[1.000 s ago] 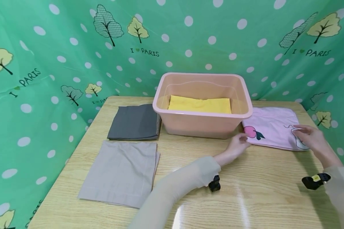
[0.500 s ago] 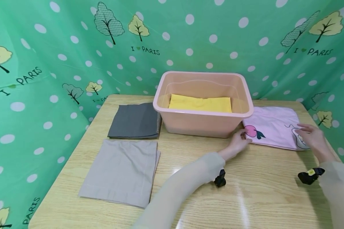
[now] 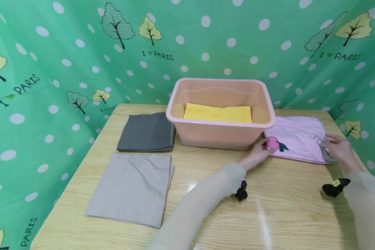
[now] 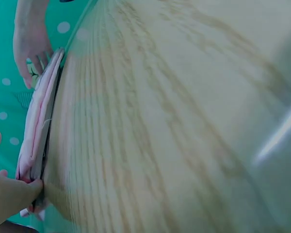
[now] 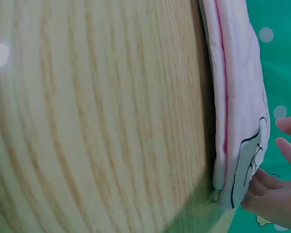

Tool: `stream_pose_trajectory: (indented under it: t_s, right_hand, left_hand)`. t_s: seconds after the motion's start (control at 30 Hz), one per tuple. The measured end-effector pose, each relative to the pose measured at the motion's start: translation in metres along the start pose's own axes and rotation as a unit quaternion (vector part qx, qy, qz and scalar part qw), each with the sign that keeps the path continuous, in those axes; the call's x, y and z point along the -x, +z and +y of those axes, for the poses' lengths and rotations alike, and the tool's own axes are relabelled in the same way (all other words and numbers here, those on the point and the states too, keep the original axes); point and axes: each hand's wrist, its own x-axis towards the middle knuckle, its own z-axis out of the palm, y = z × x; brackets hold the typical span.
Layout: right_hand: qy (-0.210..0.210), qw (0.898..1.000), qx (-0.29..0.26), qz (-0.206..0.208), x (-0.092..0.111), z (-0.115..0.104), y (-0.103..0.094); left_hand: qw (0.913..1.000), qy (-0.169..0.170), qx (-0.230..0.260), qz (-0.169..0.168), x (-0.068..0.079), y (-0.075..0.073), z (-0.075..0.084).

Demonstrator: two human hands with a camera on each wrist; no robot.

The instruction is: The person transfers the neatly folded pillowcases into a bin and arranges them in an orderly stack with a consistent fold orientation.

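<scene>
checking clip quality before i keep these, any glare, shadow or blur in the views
Head view: pale glare streaks on the table, a soft shadow beside the right sleeve; left wrist view: hazy, with soft, smeared-looking wood grain and a bright glare streak near the right edge; right wrist view: a white glare spot at the left edge, a shadow beside the folded pink cloth.

A creased green curtain [image 3: 218,41], printed with white dots [image 3: 206,21], stylised trees [image 3: 150,28] and "PARIS" lettering [image 3: 157,55], hangs behind and along both sides of a pale wood-grain table [image 3: 287,198]; a whitish light streak [image 3: 264,222] gleams on its top.
</scene>
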Motion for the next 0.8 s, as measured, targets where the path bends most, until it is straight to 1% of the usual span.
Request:
stream_pose_trajectory:
  t_s: [0.07, 0.13, 0.3, 0.4, 0.6, 0.73, 0.8]
  right_hand:
    - [0.001, 1.0, 0.002, -0.005, -0.0005, -0.0006, -0.0001]
    - [0.002, 1.0, -0.002, -0.013, 0.0, -0.0013, -0.0002]
    - [0.006, 0.999, -0.022, -0.023, 0.0025, -0.0029, 0.0005]
    - [0.002, 0.999, -0.024, -0.023, 0.004, -0.0035, 0.0002]
    - [-0.01, 1.0, -0.001, -0.023, 0.0054, -0.0015, -0.0017]
    - [-0.018, 0.999, -0.01, -0.029, 0.0078, -0.0002, -0.003]
    - [-0.023, 0.999, -0.024, -0.038, 0.0095, 0.0003, -0.0043]
  left_hand:
    - [0.9999, -0.005, 0.01, -0.004, -0.0011, -0.0002, -0.0004]
    - [0.9996, -0.018, 0.02, -0.008, -0.0019, -0.0003, -0.0011]
    - [0.9987, -0.044, 0.019, -0.02, -0.0047, -0.0014, -0.0034]
    - [0.9983, -0.048, 0.016, -0.03, -0.0063, -0.0024, -0.0048]
    - [0.9975, -0.051, 0.012, -0.047, -0.0076, -0.0048, -0.007]
    - [0.9978, -0.042, -0.01, -0.05, -0.0071, -0.0056, -0.0059]
    - [0.9975, -0.038, -0.032, -0.05, -0.0063, -0.0057, -0.0045]
